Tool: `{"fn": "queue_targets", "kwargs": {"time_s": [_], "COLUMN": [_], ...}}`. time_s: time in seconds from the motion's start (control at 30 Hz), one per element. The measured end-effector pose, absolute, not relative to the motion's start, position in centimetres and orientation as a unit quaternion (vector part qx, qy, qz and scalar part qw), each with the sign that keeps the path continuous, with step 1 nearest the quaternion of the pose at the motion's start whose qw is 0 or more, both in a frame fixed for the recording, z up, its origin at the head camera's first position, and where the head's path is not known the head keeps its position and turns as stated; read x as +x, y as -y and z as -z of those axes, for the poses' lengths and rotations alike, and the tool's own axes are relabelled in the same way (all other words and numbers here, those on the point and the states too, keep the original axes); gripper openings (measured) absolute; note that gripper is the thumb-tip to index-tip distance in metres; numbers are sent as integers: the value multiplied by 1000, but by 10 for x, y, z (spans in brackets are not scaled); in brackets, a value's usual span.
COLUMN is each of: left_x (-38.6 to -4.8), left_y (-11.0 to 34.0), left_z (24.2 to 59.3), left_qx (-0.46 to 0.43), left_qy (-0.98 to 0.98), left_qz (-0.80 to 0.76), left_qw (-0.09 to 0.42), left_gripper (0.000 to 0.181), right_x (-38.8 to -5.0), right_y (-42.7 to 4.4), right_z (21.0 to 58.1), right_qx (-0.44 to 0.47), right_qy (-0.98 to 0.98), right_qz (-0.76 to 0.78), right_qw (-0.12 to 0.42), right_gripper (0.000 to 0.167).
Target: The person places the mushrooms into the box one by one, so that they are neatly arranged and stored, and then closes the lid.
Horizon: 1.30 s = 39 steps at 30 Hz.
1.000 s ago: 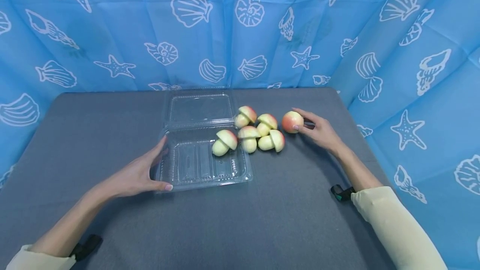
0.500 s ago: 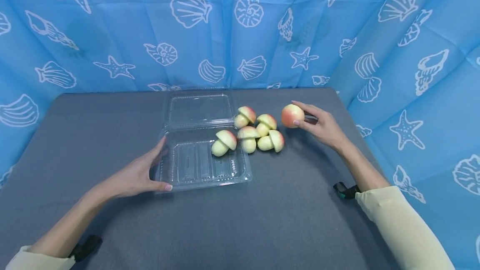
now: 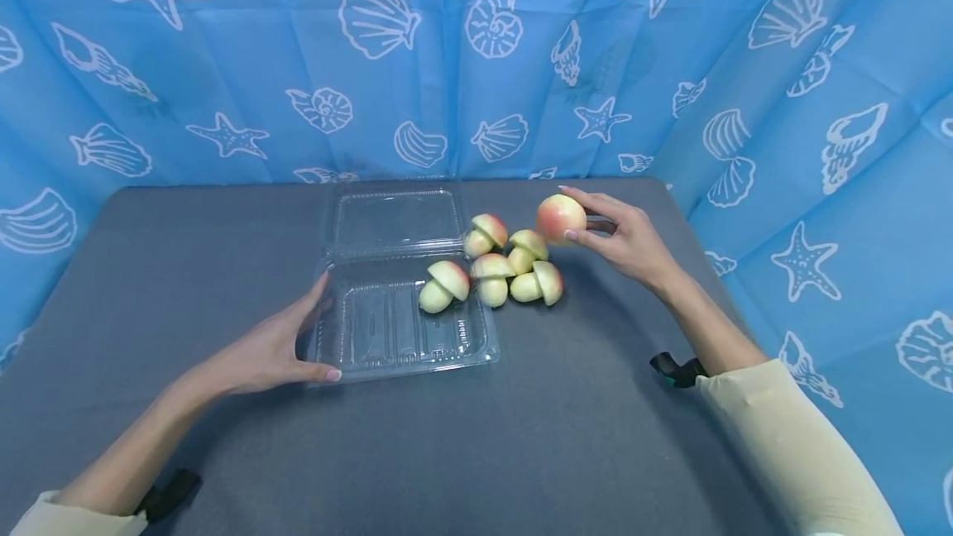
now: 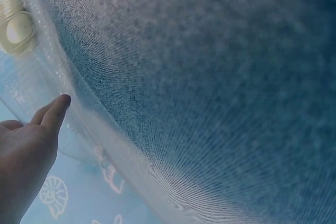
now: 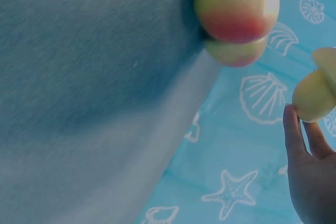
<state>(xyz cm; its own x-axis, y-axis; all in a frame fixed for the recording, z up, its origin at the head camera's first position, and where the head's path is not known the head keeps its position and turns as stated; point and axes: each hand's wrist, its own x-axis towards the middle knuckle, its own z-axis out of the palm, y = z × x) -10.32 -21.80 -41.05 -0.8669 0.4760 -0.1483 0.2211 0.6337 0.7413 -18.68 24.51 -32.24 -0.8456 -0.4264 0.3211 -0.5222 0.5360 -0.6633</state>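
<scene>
Held mushroom-shaped piece (image 3: pixel 560 220): off worktop (image 3: pixel 536 437), right of clear container (image 3: pixel 409 368), pinched between thumb and fingers of your right hand (image 3: pixel 629 238). Your left hand (image 3: pixel 279 346): fingers spread wide, touching container's left end. One similar piece (image 3: pixel 450 278) inside container, at its right; four loose pieces (image 3: pixel 493 289) grouped right of container. Lid (image 3: pixel 398 217) laid open behind container. Judging by count, you look early on: one in, four outside, sixth in your grip.

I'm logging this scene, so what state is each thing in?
Clear container: lid open
Left hand: touching the container's left end
Right hand: pinching one mushroom shape
Held mushroom shape: raised
Mushroom shape inside: tilted
Other four mushroom shapes: clustered at the container's right
Curtain: hanging
</scene>
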Motion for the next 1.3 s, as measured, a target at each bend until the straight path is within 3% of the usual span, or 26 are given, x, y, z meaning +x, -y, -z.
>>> {"fn": "queue_targets", "kwargs": {"time_s": [0.47, 0.77, 1.3], "left_x": [-102, -105, -103], "left_y": [217, 216, 218], "left_z": [411, 411, 410], "left_qx": [199, 194, 200], "left_qy": [-888, -890, -886], "left_qz": [-378, -373, -381], "left_qw": [169, 177, 172], "left_gripper": [134, 135, 134], "right_x": [-185, -198, -183], "right_y": [-203, -192, -154], "right_z": [322, 344, 361], "right_qx": [347, 379, 445], "right_qy": [840, 825, 806], "right_qz": [-417, -419, -390], "right_qw": [38, 30, 25], "right_gripper": [56, 62, 63]}}
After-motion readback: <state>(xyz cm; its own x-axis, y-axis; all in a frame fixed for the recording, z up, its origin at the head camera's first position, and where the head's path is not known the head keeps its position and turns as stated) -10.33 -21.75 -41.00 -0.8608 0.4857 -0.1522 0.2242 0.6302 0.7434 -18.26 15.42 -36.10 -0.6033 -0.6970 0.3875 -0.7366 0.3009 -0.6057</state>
